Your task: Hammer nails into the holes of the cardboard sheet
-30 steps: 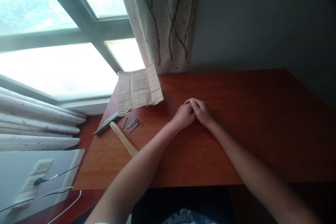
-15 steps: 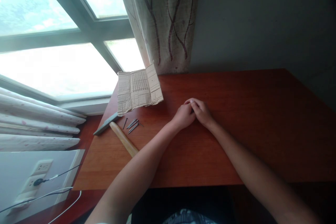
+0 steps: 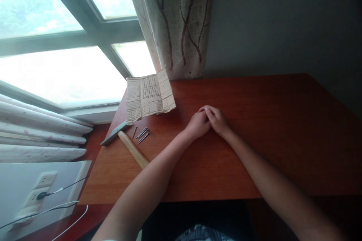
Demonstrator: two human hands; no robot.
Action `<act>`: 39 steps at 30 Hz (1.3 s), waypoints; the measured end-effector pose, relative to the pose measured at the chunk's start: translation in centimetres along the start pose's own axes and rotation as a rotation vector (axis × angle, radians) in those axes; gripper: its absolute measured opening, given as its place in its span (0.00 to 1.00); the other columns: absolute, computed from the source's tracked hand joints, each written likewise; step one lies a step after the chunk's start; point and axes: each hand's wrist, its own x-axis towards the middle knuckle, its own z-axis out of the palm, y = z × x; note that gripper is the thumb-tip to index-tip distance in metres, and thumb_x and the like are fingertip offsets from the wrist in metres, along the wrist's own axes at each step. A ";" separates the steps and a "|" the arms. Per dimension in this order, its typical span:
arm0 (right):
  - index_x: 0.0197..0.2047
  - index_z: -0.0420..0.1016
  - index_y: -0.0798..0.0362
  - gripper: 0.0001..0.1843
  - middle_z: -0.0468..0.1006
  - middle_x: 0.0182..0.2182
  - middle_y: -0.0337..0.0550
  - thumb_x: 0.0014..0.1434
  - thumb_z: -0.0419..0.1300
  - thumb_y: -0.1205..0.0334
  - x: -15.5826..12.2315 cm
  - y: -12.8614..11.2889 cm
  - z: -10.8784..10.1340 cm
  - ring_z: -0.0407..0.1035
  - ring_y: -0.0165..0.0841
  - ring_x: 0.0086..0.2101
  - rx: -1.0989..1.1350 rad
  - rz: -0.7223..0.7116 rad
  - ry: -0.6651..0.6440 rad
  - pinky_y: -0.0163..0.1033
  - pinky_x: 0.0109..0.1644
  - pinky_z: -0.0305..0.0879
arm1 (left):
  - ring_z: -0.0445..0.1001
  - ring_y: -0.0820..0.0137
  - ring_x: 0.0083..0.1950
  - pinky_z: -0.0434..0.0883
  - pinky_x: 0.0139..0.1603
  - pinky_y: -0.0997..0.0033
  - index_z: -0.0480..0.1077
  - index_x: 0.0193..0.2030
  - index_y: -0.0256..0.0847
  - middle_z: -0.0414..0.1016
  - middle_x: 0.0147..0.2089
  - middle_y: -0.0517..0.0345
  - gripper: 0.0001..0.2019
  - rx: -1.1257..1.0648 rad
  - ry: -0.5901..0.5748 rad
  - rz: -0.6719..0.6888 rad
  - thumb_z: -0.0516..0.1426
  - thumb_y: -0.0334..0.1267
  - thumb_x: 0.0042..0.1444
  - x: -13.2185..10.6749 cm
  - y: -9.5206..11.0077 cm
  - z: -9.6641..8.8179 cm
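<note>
My left hand [image 3: 197, 125] and my right hand [image 3: 218, 120] rest together on the reddish wooden table [image 3: 268, 135], fingers curled and pressed against each other, with nothing visibly in them. The right hand's fingertips lie over the left hand's knuckles. To the left of my left forearm lies a hammer [image 3: 132, 150] with a wooden handle and a grey head at the table's edge. Several loose nails [image 3: 143, 134] lie beside the hammer. Behind them rests a creased piece of cardboard [image 3: 149, 96] with a grid of small holes.
A patterned curtain [image 3: 178, 19] hangs behind the table's far left corner, next to a large window [image 3: 56, 45]. A grey wall runs along the back. At lower left, a wall socket [image 3: 42, 188] holds a plug with cables trailing.
</note>
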 end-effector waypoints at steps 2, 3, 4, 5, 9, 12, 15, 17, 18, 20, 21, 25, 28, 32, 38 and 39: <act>0.36 0.79 0.51 0.21 0.81 0.32 0.43 0.69 0.47 0.54 0.0 0.0 0.0 0.74 0.37 0.36 0.001 0.002 0.000 0.41 0.44 0.67 | 0.79 0.61 0.39 0.74 0.41 0.68 0.77 0.39 0.34 0.81 0.38 0.48 0.10 0.003 -0.003 -0.004 0.54 0.29 0.55 0.0 0.0 0.0; 0.36 0.79 0.51 0.21 0.81 0.32 0.42 0.69 0.47 0.54 0.0 -0.1 0.0 0.74 0.37 0.36 0.002 0.001 -0.002 0.41 0.44 0.67 | 0.80 0.61 0.40 0.74 0.42 0.68 0.77 0.39 0.35 0.81 0.38 0.48 0.10 0.006 -0.004 -0.001 0.54 0.29 0.55 0.0 0.0 0.0; 0.36 0.79 0.51 0.21 0.81 0.32 0.42 0.69 0.47 0.54 0.0 -0.1 0.0 0.74 0.37 0.36 0.003 -0.001 -0.001 0.41 0.44 0.67 | 0.80 0.61 0.40 0.74 0.42 0.68 0.77 0.39 0.34 0.81 0.38 0.47 0.11 0.008 -0.003 0.004 0.54 0.29 0.55 0.0 0.0 0.0; 0.36 0.79 0.51 0.21 0.81 0.32 0.42 0.69 0.47 0.54 0.0 -0.1 0.1 0.74 0.37 0.36 0.004 -0.002 0.000 0.41 0.44 0.67 | 0.80 0.60 0.40 0.74 0.42 0.68 0.77 0.40 0.34 0.81 0.39 0.47 0.11 0.010 -0.001 0.010 0.54 0.29 0.55 0.0 0.0 0.0; 0.36 0.79 0.51 0.21 0.81 0.32 0.42 0.69 0.47 0.54 0.0 -0.1 0.0 0.74 0.37 0.36 -0.004 -0.003 0.000 0.41 0.44 0.66 | 0.80 0.60 0.41 0.74 0.43 0.68 0.77 0.41 0.34 0.81 0.41 0.46 0.11 0.007 0.006 0.022 0.54 0.29 0.55 0.0 -0.2 0.1; 0.36 0.78 0.51 0.21 0.81 0.33 0.42 0.69 0.47 0.53 0.0 0.0 0.0 0.74 0.37 0.37 -0.007 -0.002 -0.006 0.41 0.45 0.66 | 0.80 0.61 0.41 0.74 0.43 0.68 0.77 0.41 0.34 0.81 0.41 0.47 0.11 0.004 0.004 0.015 0.54 0.30 0.55 0.0 -0.2 0.1; 0.36 0.78 0.51 0.21 0.81 0.33 0.43 0.69 0.47 0.53 0.0 -0.1 0.0 0.74 0.37 0.37 -0.003 -0.004 -0.005 0.41 0.45 0.66 | 0.80 0.61 0.41 0.74 0.42 0.68 0.77 0.40 0.34 0.81 0.41 0.46 0.11 0.006 0.003 0.012 0.54 0.30 0.55 0.0 -0.1 0.0; 0.36 0.79 0.51 0.21 0.81 0.34 0.43 0.69 0.47 0.53 0.0 -0.1 0.0 0.75 0.37 0.37 -0.002 -0.003 -0.002 0.41 0.45 0.66 | 0.80 0.60 0.41 0.74 0.42 0.68 0.77 0.40 0.34 0.81 0.42 0.45 0.11 0.007 0.001 0.012 0.54 0.30 0.55 -0.1 0.0 -0.1; 0.36 0.79 0.51 0.21 0.81 0.34 0.43 0.69 0.47 0.54 0.0 -0.1 0.0 0.75 0.37 0.37 -0.002 -0.002 -0.002 0.41 0.44 0.66 | 0.80 0.60 0.41 0.74 0.42 0.68 0.77 0.41 0.33 0.81 0.42 0.45 0.11 0.008 -0.001 0.010 0.54 0.30 0.55 -0.1 0.0 -0.1; 0.36 0.79 0.51 0.21 0.81 0.33 0.43 0.69 0.47 0.54 0.0 -0.1 0.0 0.74 0.37 0.37 -0.004 -0.002 -0.001 0.41 0.44 0.66 | 0.80 0.60 0.42 0.74 0.43 0.68 0.77 0.42 0.34 0.81 0.42 0.46 0.12 0.009 -0.003 0.004 0.54 0.30 0.55 -0.1 0.0 -0.1; 0.36 0.79 0.51 0.21 0.81 0.33 0.43 0.69 0.47 0.54 0.0 -0.1 0.0 0.74 0.37 0.37 -0.006 -0.003 -0.002 0.41 0.44 0.66 | 0.80 0.60 0.42 0.74 0.44 0.68 0.77 0.42 0.34 0.81 0.42 0.46 0.12 0.011 -0.003 0.002 0.54 0.30 0.55 -0.1 0.0 -0.1; 0.36 0.79 0.50 0.21 0.81 0.33 0.43 0.69 0.47 0.53 0.0 -0.1 0.1 0.74 0.38 0.37 -0.020 -0.003 -0.002 0.41 0.44 0.67 | 0.80 0.60 0.43 0.74 0.44 0.67 0.77 0.41 0.34 0.81 0.43 0.46 0.11 0.019 -0.005 0.001 0.54 0.30 0.55 0.0 -0.1 0.0; 0.36 0.79 0.50 0.22 0.81 0.33 0.43 0.69 0.47 0.52 0.0 -0.1 0.1 0.74 0.38 0.37 -0.023 -0.004 0.000 0.41 0.44 0.67 | 0.80 0.60 0.43 0.74 0.45 0.67 0.77 0.42 0.34 0.81 0.43 0.46 0.11 0.024 -0.003 0.001 0.55 0.30 0.55 0.0 -0.1 0.0; 0.36 0.79 0.50 0.22 0.81 0.33 0.43 0.69 0.47 0.51 0.0 -0.1 0.1 0.74 0.37 0.37 -0.021 0.001 -0.004 0.41 0.44 0.67 | 0.80 0.59 0.43 0.74 0.44 0.67 0.77 0.42 0.34 0.81 0.41 0.46 0.12 0.017 -0.003 -0.003 0.54 0.30 0.54 -0.1 0.0 -0.1; 0.37 0.79 0.51 0.22 0.81 0.33 0.43 0.69 0.46 0.51 0.0 0.1 0.1 0.74 0.37 0.37 -0.009 0.005 -0.003 0.41 0.44 0.67 | 0.80 0.61 0.40 0.74 0.42 0.68 0.77 0.41 0.34 0.81 0.40 0.46 0.12 0.015 -0.008 -0.004 0.54 0.30 0.54 0.0 -0.1 0.0; 0.37 0.79 0.51 0.22 0.81 0.33 0.43 0.69 0.47 0.51 0.0 0.1 0.1 0.74 0.37 0.37 -0.009 0.005 -0.002 0.41 0.45 0.67 | 0.80 0.61 0.40 0.74 0.42 0.68 0.77 0.41 0.34 0.81 0.40 0.46 0.11 0.015 -0.007 -0.007 0.54 0.30 0.54 0.0 -0.1 0.0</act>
